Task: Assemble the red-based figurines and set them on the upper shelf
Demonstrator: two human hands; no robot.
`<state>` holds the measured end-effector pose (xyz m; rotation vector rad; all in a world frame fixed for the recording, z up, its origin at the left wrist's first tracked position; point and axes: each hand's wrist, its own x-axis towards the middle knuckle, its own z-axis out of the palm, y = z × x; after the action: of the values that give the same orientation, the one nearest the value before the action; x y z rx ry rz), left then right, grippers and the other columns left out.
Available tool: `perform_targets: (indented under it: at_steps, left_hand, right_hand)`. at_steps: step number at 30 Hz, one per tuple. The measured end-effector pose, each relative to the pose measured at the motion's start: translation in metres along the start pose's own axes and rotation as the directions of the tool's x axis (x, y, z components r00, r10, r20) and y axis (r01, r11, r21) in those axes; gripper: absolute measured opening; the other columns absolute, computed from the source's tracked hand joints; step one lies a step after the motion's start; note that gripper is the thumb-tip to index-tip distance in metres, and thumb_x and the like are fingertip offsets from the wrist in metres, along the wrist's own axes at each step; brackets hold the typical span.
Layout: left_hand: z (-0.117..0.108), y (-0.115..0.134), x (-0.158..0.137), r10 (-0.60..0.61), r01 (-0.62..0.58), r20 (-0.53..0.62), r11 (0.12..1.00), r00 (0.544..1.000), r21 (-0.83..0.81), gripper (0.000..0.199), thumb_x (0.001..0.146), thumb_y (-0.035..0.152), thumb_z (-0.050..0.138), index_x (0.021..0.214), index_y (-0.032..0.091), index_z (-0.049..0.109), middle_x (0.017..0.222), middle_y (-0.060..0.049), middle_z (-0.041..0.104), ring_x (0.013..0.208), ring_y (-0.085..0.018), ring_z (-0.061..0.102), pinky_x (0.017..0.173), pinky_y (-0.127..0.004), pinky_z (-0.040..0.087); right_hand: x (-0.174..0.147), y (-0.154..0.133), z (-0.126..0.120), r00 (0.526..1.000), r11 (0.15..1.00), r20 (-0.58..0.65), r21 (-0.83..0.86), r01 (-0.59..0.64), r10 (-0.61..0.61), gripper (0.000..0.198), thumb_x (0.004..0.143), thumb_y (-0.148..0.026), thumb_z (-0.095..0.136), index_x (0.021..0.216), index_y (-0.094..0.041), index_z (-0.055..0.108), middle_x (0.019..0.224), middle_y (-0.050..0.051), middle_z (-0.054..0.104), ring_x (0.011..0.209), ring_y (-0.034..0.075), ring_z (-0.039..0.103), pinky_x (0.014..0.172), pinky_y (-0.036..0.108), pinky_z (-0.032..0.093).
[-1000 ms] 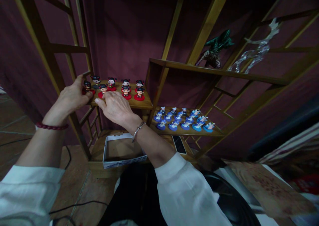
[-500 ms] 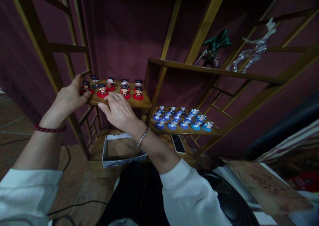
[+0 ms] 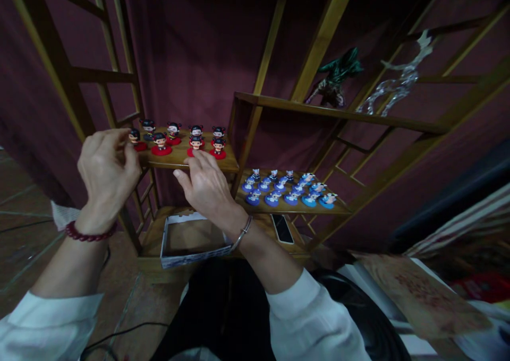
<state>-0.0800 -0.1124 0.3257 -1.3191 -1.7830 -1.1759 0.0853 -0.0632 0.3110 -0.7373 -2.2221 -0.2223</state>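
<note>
Several small black-haired figurines on round bases, most of them red, stand in two rows on the upper left shelf (image 3: pixel 223 163). My left hand (image 3: pixel 109 170) is at the shelf's left end, fingers bent and thumb apart, beside the leftmost figurine (image 3: pixel 135 136). Whether it touches that figurine's base I cannot tell. My right hand (image 3: pixel 209 186) is at the shelf's front edge with thumb and fingers apart. Its fingertips are at the red base of a front-row figurine (image 3: pixel 195 144), holding nothing. Another front-row figurine (image 3: pixel 160 142) stands between the hands, and one more (image 3: pixel 218 146) stands to the right.
Below lies an open shallow box (image 3: pixel 195 236). A phone (image 3: pixel 282 228) rests to its right. Purple and blue figurines (image 3: pixel 273 197) fill a lower right shelf. Above them stand a green-and-brown statue (image 3: pixel 337 77) and a clear deer figure (image 3: pixel 398 82). Wooden posts (image 3: pixel 253 138) divide the shelving.
My left hand has drawn back slightly from the leftmost figurine, its fingers more bent. My right hand has moved right along the front row. The figurines keep their places.
</note>
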Motion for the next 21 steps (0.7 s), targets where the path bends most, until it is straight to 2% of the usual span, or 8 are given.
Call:
perform_targets:
  at_steps: [3, 6, 9, 15, 21]
  left_hand:
    - [0.001, 0.011, -0.006, 0.129, -0.127, 0.008, 0.982, 0.992, -0.139, 0.032, 0.084, 0.022, 0.041, 0.106, 0.011, 0.063, 0.103, -0.01, 0.065, 0.097, -0.02, 0.058, 0.09, -0.032, 0.044]
    - [0.008, 0.02, -0.009, 0.254, -0.216, 0.131, 0.944, 0.958, -0.249, 0.032, 0.083, 0.02, 0.042, 0.107, 0.013, 0.062, 0.102, -0.009, 0.066, 0.096, -0.02, 0.058, 0.091, -0.034, 0.045]
    - [0.016, 0.026, -0.009, 0.319, -0.264, 0.261, 0.938, 0.911, -0.224, 0.034, 0.083, 0.021, 0.041, 0.109, 0.016, 0.061, 0.104, -0.009, 0.066, 0.098, -0.024, 0.057, 0.089, -0.038, 0.046]
    - [0.022, 0.036, -0.004, 0.334, -0.304, 0.365, 0.943, 0.869, -0.137, 0.039, 0.081, 0.016, 0.035, 0.112, 0.016, 0.059, 0.107, -0.009, 0.065, 0.103, -0.027, 0.053, 0.082, -0.038, 0.047]
    - [0.024, 0.048, 0.002, 0.22, -0.245, 0.466, 0.97, 0.857, -0.008, 0.039, 0.075, 0.014, 0.037, 0.107, 0.017, 0.061, 0.097, -0.013, 0.062, 0.097, -0.028, 0.057, 0.072, -0.037, 0.048]
  right_hand:
    - [-0.003, 0.001, -0.002, 0.999, 0.999, -0.002, -0.018, -0.037, 0.037, 0.037, 0.091, -0.037, 0.043, 0.104, -0.006, 0.057, 0.122, 0.02, 0.054, 0.121, 0.027, 0.042, 0.105, 0.041, 0.032]
    - [-0.004, 0.0, -0.005, 0.997, 0.997, 0.016, -0.02, -0.072, 0.073, 0.038, 0.09, -0.038, 0.044, 0.106, -0.006, 0.055, 0.124, 0.02, 0.053, 0.121, 0.027, 0.041, 0.105, 0.041, 0.032]
    - [-0.003, 0.0, -0.007, 0.994, 0.994, 0.038, -0.038, -0.1, 0.101, 0.037, 0.09, -0.037, 0.046, 0.107, -0.006, 0.054, 0.124, 0.02, 0.052, 0.121, 0.027, 0.041, 0.105, 0.042, 0.032]
    - [0.001, 0.0, -0.01, 0.987, 0.986, 0.083, -0.103, -0.129, 0.138, 0.029, 0.089, -0.029, 0.046, 0.103, -0.005, 0.053, 0.112, 0.019, 0.058, 0.112, 0.029, 0.046, 0.097, 0.041, 0.038]
    - [0.003, 0.0, -0.01, 0.983, 0.98, 0.103, -0.149, -0.135, 0.151, 0.025, 0.089, -0.026, 0.045, 0.103, -0.007, 0.053, 0.105, 0.018, 0.061, 0.104, 0.027, 0.048, 0.092, 0.039, 0.041]
